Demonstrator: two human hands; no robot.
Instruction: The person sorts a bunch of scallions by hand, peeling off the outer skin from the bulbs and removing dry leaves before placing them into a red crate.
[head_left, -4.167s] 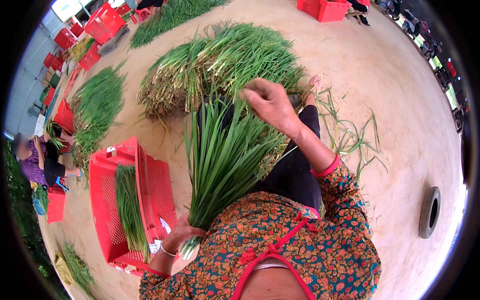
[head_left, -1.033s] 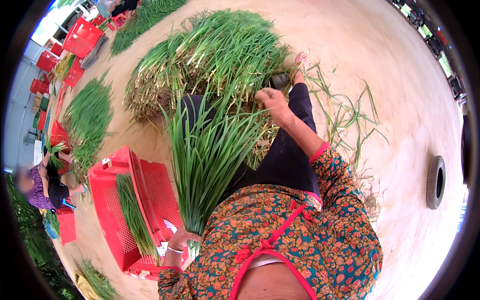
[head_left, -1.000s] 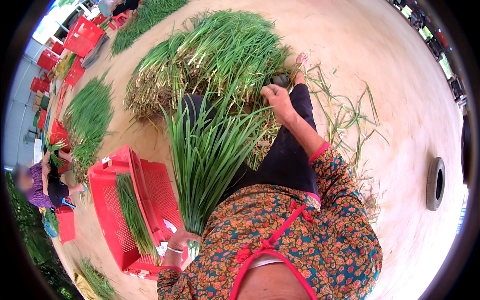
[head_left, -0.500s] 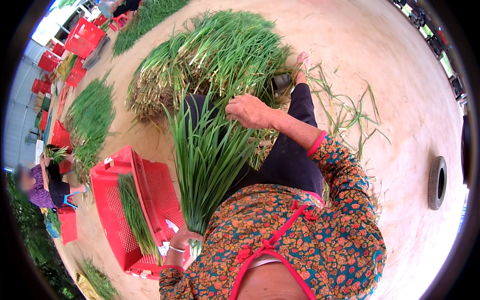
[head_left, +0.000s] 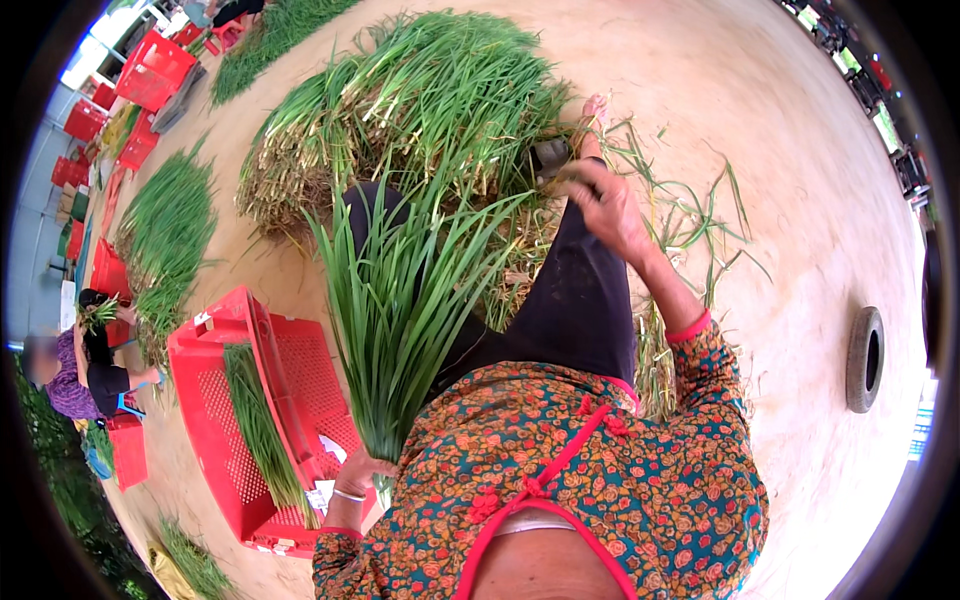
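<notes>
My left hand point(head_left: 366, 472) is closed round the bottom end of a big bunch of garlic chives point(head_left: 392, 330). Its long flat leaves fan out upward over my left leg. A bracelet shows on that wrist. My right hand point(head_left: 612, 212) is apart from the bunch, above my right leg, with its fingers bent and smeared by motion; whether they hold anything I cannot make out. Ahead of my legs lies a large heap of chives point(head_left: 430, 110), its pale root ends turned toward the left and near side.
At my left stand red plastic crates point(head_left: 215, 440), with a bundle of chives point(head_left: 262, 430) in one. Loose leaves point(head_left: 705, 225) litter the floor on the right, near a tyre point(head_left: 865, 360). Another person point(head_left: 75, 375) sits at far left beside a chive pile point(head_left: 170, 245).
My right hand has left the leaf tips and moved right, over my right leg. The left hand keeps its grip on the bunch, and the leaves have spread slightly leftward.
</notes>
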